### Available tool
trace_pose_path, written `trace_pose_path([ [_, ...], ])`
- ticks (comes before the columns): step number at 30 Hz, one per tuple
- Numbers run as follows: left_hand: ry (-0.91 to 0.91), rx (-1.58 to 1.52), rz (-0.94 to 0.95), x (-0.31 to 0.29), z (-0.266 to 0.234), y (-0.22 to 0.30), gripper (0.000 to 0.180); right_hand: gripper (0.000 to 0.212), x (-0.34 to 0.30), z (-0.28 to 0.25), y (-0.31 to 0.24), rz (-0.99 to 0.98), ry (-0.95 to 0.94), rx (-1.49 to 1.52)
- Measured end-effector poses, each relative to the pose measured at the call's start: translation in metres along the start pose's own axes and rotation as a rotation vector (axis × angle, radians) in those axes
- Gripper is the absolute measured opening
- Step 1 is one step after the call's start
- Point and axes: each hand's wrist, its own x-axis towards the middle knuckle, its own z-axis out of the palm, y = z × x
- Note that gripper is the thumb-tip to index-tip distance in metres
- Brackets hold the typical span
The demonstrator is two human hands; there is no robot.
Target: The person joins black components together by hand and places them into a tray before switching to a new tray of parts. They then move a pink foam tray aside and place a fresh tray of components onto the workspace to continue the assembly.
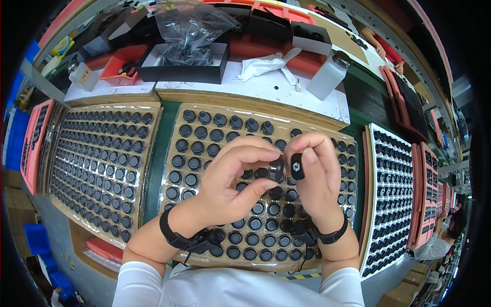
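Observation:
My left hand [227, 176] pinches a small dark cylindrical part [276, 170] between thumb and fingers, its side facing my other hand. In my right hand [319, 176], thumb and curled fingers grip a black oval piece [297, 167] with a white mark on its face. The two pieces are close together, a small gap between them. Both hands are above a brown tray [171, 148] lined with clear plastic, holding rows of round black parts [254, 223]. Each wrist wears a black strap with a small device, and the hands cover the middle of the tray.
A second tray of black parts [97, 169] lies left; a white tray [392, 199] stands right, beside red trays [427, 194]. On the white shelf ahead are a black box [184, 71] with a plastic bag, white gloves [263, 66] and a bottle [330, 77]. A co-worker's hands [388, 59] show far right.

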Motion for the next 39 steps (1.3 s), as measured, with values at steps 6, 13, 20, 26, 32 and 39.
trace_pose_path([
  [6, 0.026, 0.027, 0.009, -0.001, 0.001, -0.001, 0.036, 0.016, 0.003, -0.008, 0.006, -0.006, -0.061, 0.057],
  [13, -0.006, 0.069, 0.000, -0.001, 0.001, 0.000, 0.036, 0.014, 0.001, -0.004, 0.002, -0.090, -0.034, -0.125],
  [20, -0.014, 0.050, -0.001, -0.003, 0.000, -0.003, 0.036, 0.019, 0.002, -0.001, 0.001, -0.003, -0.080, -0.109],
  [26, 0.025, -0.038, 0.005, -0.003, -0.002, -0.009, 0.037, 0.024, 0.004, -0.010, 0.005, 0.044, -0.067, 0.049],
  [32, 0.084, -0.046, -0.028, -0.002, 0.002, -0.008, 0.034, 0.026, 0.008, -0.013, 0.001, -0.024, -0.114, -0.316],
  [39, 0.156, -0.149, -0.183, 0.002, 0.004, -0.008, 0.027, 0.024, 0.016, -0.013, -0.002, -0.115, -0.146, -0.455],
])
